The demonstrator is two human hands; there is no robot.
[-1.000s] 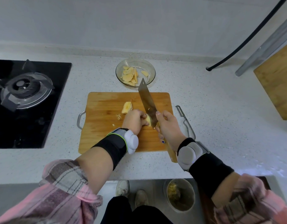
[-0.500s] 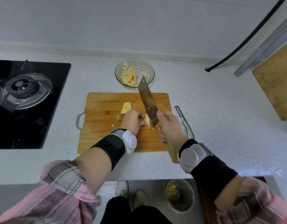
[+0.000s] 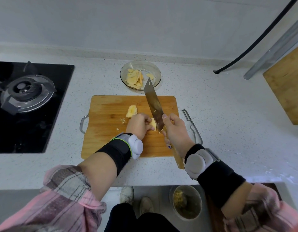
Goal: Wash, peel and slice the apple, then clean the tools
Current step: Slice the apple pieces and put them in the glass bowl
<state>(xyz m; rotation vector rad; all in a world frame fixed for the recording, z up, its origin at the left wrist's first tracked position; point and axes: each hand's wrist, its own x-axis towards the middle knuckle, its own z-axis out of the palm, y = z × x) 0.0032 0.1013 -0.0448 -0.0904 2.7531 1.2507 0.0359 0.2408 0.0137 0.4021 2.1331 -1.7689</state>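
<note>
Apple piece [image 3: 153, 125], peeled and pale yellow, sits near the middle of the wooden cutting board [image 3: 109, 104], pinned there by the left hand [image 3: 139, 125], whose fingers curl down over it and grip it so that it cannot roll or slide under the blade. In the head view, the only one given, the right hand [image 3: 176, 133] is wrapped around the wooden handle of the cleaver [image 3: 154, 104], with the forefinger stretched up along the blade's side, probably for steadier aim. The blade stands on edge just beside the left knuckles with its heel down at the apple and its tip raised toward the wall, which suggests a slicing stroke in progress; whether the edge has reached the board I cannot tell. A second apple chunk [image 3: 132, 111] waits on the board just beyond the left hand, close enough to be taken next. The glass bowl [image 3: 155, 71] stands behind the board, near the knife tip, and already holds apple slices [image 3: 134, 78], so cut pieces have only a short way to go. The peeler [image 3: 191, 125] lies on the counter just to the right of the board, set aside, which fits peeling being over. A waste bin [image 3: 186, 202] stands on the floor below the counter edge, handy for scraps. My judgement is that slicing is well advanced and the cleaning of tools remains undone.
</note>
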